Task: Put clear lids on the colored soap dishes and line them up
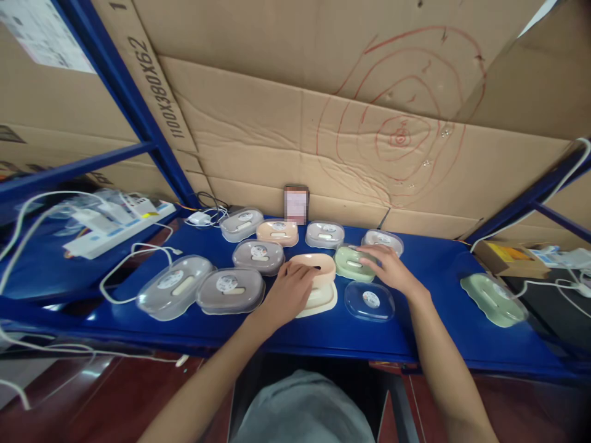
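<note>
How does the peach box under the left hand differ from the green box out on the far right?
The peach soap box is open with no clear lid and lies under the left hand. The green soap box is lidded, untouched and apart from the cluster. Both are oval plastic boxes on the blue shelf.

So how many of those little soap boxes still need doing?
Most look done: about eight boxes wear clear lids, like the grey box. In hand: the left hand holds the open peach box, and the right hand rests on a green box. One loose lid lies waiting.
</note>
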Tool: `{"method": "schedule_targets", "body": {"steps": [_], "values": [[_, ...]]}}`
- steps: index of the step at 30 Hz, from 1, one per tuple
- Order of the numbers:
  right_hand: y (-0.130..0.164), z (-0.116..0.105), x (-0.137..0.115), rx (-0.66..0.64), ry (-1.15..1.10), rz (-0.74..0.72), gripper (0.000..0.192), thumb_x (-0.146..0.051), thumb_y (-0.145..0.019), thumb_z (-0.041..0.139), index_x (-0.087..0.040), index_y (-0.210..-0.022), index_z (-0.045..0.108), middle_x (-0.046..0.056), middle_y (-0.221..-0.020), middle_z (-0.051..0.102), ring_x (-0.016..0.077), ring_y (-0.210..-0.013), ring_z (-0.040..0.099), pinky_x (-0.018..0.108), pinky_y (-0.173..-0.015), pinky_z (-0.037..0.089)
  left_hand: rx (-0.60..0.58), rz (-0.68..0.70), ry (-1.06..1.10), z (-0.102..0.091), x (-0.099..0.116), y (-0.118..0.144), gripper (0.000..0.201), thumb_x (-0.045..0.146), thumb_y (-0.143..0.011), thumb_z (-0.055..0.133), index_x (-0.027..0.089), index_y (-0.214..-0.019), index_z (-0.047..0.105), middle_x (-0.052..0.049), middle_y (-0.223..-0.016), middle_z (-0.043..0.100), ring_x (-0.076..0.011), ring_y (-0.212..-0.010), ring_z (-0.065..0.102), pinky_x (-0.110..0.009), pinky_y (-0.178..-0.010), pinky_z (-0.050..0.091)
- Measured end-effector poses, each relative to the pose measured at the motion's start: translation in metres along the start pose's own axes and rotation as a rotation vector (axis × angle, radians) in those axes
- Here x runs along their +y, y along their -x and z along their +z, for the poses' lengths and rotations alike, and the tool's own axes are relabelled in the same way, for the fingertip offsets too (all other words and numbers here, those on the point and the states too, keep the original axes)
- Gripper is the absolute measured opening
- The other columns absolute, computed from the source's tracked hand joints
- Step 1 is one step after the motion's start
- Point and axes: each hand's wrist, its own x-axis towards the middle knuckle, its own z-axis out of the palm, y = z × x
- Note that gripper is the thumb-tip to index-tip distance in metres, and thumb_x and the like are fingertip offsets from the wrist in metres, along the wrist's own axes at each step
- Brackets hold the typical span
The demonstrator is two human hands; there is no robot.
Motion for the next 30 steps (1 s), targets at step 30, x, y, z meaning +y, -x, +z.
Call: {"method": "schedule_targets", "body": {"steps": [30], "values": [[0.02,0.014,0.056,0.119,0.15,0.302,0.045,-0.028,-0.109,0.038,-0.025,-0.143,0.067,0.01,-0.143,0.071,0.0269,-0.134,0.064,0.044,-0.111,0.047,-0.008,0.116,0.039,0.036,0.025,-0.111,0.025,0.016,-0.106,0.048,0.021,-0.122,0.066,-0.011,-0.131,0.069,-0.0264,-0.123,0.064,-0.041,-0.104,0.05]]}}
